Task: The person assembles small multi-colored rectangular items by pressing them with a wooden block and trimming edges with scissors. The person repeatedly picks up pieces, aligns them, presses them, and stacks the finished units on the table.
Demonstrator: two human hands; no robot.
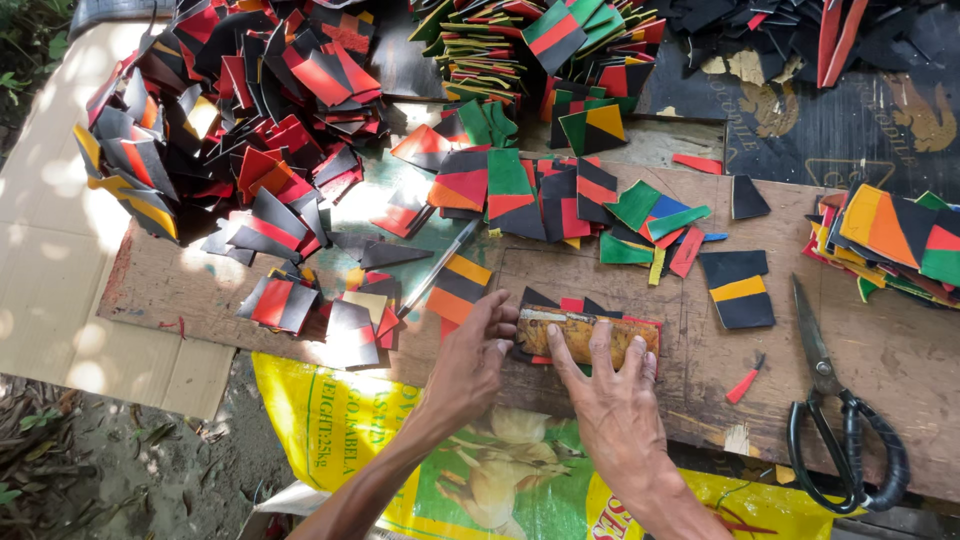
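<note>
Head view: worn, yellowish-brown rectangular template (588, 335) under both hands.

Under your hands: worn tan-brown block (585, 335) atop red-and-black pieces. Scissors (835, 420): black handles, grey blades. Cut piece (737, 289): black, yellow stripe. Sack (350, 440): yellow with green panel. Your left-side pile (230, 110): black, red, yellow. Wooden board (880, 340): brown.
</note>
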